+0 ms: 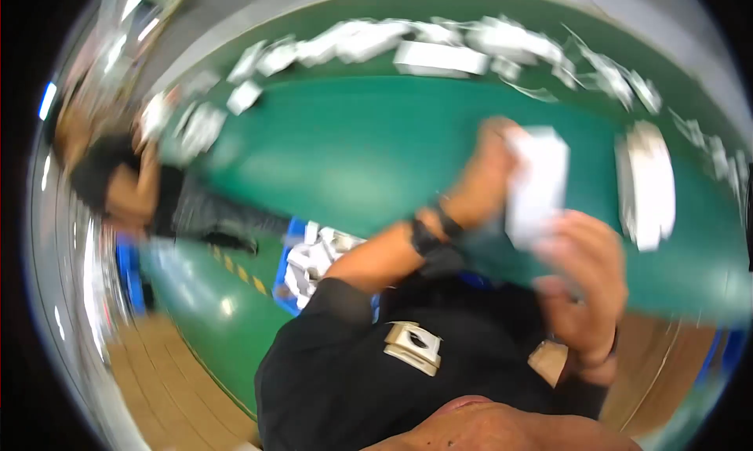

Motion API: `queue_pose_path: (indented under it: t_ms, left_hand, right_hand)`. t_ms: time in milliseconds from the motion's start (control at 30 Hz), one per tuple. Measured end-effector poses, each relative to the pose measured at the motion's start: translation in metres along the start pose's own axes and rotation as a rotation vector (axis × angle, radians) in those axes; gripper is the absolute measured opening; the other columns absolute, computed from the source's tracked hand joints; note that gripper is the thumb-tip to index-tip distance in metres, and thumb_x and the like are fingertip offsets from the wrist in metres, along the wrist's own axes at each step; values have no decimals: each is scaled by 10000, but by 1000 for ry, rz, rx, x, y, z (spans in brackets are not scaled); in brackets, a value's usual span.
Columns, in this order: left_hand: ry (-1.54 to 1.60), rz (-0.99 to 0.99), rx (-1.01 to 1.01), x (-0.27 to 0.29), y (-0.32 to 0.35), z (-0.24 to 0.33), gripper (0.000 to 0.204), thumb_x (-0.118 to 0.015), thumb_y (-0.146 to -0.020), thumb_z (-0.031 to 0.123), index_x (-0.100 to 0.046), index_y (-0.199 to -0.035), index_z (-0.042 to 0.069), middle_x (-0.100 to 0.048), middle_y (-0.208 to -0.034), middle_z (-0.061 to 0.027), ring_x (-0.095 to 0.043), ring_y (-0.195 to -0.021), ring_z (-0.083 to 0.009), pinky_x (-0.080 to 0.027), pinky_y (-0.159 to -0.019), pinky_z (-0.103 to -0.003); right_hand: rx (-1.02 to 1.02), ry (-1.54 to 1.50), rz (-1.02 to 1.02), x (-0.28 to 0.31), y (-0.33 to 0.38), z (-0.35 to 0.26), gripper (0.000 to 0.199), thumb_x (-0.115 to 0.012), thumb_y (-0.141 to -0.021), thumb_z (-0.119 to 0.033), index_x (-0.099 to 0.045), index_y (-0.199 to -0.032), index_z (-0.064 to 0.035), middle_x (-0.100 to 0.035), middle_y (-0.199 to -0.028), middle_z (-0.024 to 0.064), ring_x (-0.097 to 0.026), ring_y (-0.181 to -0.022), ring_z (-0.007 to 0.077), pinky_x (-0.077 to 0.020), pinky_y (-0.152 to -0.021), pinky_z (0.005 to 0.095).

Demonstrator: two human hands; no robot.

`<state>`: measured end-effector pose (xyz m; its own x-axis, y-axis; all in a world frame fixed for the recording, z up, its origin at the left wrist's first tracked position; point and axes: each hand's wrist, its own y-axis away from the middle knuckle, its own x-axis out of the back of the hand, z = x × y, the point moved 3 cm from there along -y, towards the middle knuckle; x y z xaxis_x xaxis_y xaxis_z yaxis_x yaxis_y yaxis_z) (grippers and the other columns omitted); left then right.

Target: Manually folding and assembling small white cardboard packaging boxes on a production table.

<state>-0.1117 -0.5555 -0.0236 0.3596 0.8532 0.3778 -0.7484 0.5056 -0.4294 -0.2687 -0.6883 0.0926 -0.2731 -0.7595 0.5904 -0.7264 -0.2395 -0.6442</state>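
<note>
A white, oblong box (538,186), smeared by motion, is held up over the green table in front of me. My left hand (488,169) is closed around its far left side, and part of the fingers hides behind the box. At the near right end of the box is my right hand (584,274), its fingertips overlapping the box's lower corner. The thumb of that hand stands apart from the fingers, and motion blurs whether they press on the box.
White boxes and parts (439,57) line the far side of the green table (353,129). A stack of white flat pieces (649,186) lies at right. A blue crate (284,274) holds white pieces at lower left. Another person (129,176) is at far left.
</note>
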Motion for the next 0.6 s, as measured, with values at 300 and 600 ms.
queue_pose_path:
  t_ms: [300, 600]
  left_hand:
    - [555, 138, 322, -78, -165, -32, 587, -718, -898, 159, -342, -1336, 54, -592, -1063, -96, -595, -904, -168, -506, -774, -320]
    - [-102, 375, -263, -109, -173, -23, 368, -662, -903, 57, -504, -1236, 51, -507, -1183, -145, -583, -1091, -214, -541, -823, -305]
  right_hand:
    - [214, -248, 190, 72, 5, -28, 352, -639, -830, -211, -661, -1153, -73, -634, -1035, 53, -636, -923, 239, -521, -774, 354]
    - [-487, 695, 398, 109, 67, 73, 420, -679, -900, -231, -630, -1250, -3, -637, -1267, 179, -608, -1140, 373, -495, -961, 426]
